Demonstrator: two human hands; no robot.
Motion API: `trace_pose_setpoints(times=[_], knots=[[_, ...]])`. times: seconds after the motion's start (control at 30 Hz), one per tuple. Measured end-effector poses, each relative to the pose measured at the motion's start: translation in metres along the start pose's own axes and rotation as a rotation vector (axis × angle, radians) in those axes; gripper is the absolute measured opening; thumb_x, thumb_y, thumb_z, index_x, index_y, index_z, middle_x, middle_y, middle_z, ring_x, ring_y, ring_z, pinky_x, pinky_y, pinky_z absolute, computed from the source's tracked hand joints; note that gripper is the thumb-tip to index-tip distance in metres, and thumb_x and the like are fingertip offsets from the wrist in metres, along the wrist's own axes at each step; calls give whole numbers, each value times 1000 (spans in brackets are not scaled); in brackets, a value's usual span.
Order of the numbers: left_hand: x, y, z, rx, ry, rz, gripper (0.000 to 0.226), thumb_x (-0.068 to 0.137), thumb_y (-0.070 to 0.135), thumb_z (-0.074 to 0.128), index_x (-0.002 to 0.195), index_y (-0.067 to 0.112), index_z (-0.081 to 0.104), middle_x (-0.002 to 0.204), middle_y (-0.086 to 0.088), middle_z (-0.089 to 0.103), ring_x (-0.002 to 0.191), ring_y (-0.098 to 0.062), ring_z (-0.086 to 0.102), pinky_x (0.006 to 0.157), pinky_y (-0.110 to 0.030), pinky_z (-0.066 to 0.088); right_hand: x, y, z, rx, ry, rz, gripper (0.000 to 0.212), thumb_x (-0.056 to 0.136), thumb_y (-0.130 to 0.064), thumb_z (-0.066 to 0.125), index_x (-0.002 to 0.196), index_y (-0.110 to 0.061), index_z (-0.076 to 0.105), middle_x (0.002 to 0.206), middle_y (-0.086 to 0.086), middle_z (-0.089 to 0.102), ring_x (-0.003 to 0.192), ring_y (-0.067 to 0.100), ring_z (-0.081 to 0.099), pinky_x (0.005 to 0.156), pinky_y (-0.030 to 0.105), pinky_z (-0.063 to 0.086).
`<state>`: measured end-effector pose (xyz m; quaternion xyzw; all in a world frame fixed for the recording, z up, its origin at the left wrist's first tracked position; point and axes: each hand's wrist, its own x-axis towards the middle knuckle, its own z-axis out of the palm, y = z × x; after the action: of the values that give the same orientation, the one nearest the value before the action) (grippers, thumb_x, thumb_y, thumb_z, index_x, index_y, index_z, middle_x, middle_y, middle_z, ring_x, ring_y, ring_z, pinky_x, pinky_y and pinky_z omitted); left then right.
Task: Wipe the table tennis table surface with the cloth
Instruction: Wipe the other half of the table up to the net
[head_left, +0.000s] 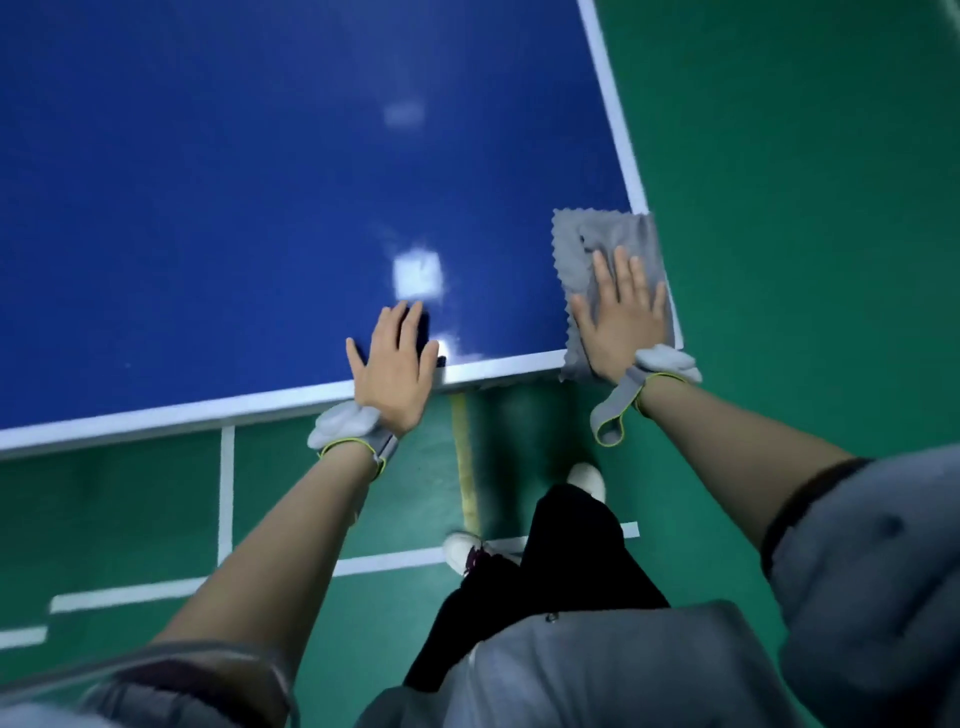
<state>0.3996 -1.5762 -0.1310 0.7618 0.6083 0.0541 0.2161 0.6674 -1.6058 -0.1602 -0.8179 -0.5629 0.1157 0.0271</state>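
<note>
Right hand (621, 317) lies flat, fingers spread, pressing the grey cloth (582, 244) at the bench's (208, 208) near right corner; left hand (392, 358) rests flat, grip spread, on the near edge

One blue table tennis table (208, 208) fills the upper part of the view, with two white edge lines meeting at its near right corner. One grey cloth (582, 244) lies on that corner. Two bare hands show: the left hand (392, 364) and the right hand (621, 322). Each wrist carries a grey strap, two in all, the left strap (358, 431) and the right strap (660, 364). Two white shoes (587, 480) stand on the one green floor (805, 208). Two bright light reflections sit on the table.
</note>
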Motion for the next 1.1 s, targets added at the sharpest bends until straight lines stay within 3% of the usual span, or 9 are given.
trace_pose_setpoints(times=[0.17,0.3,0.67,0.9,1.03,1.1], knots=[[28,19,-11,23,-24,74,50,99,36,28,147,23,19,154,2,18,143,-13,10,112,-54,2,32,14,-11,-58,-61,-163,62,97,-57,14,151,-29,-1,159,-2,-3,146,17,-4,115,43,-5],[40,14,-20,36,-53,72,51,99,37,27,147,24,17,155,3,17,143,-12,7,112,-53,-1,64,16,-18,-55,-36,-138,62,97,-57,16,151,-30,3,159,-4,-1,146,16,-2,115,44,-2],[82,-7,-22,-80,4,-159,50,99,36,29,146,25,21,155,2,17,143,-14,10,113,-54,1,92,14,-24,-55,-59,-107,67,94,-60,6,151,-26,0,159,-1,-4,146,17,-4,116,41,-3],[88,-18,-23,32,-14,45,51,98,34,30,147,22,18,156,2,13,144,-14,3,111,-56,-5,33,17,-15,31,2,115,66,94,-57,8,151,-25,5,159,1,0,145,19,-1,115,44,0],[95,-57,-42,95,-64,166,51,98,33,30,147,22,19,156,2,15,144,-13,4,111,-57,-3,19,-31,-2,9,65,320,64,96,-52,12,151,-21,5,159,6,4,146,24,3,115,47,3],[96,-72,-50,77,-75,166,50,99,34,30,147,22,20,155,2,16,144,-13,5,111,-56,-3,19,-58,2,15,76,329,61,99,-49,15,151,-21,5,159,5,5,146,24,4,115,46,2]])
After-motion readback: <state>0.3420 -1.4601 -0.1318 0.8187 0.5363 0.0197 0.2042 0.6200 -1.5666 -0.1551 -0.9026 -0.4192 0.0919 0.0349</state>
